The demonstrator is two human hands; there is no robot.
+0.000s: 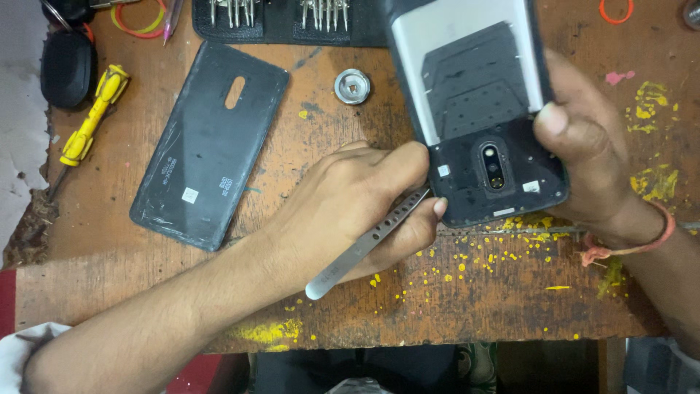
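Left hand (pixel 350 204): grip clenched on steel tweezers (pixel 368 243), tips touching the left edge of the opened phone (pixel 477 109). Right hand (pixel 590 146): grip grasping the phone's right edge, holding it tilted above the wooden desk (pixel 452 306), right of centre. Removed back cover (pixel 210 142) lies flat at left. Yellow screwdriver (pixel 91 120) far left; small metal ring (pixel 352 86) near the phone.

back cover (pixel 209 144) lies left of the phone (pixel 477 109), screwdriver (pixel 87 124) farther left.
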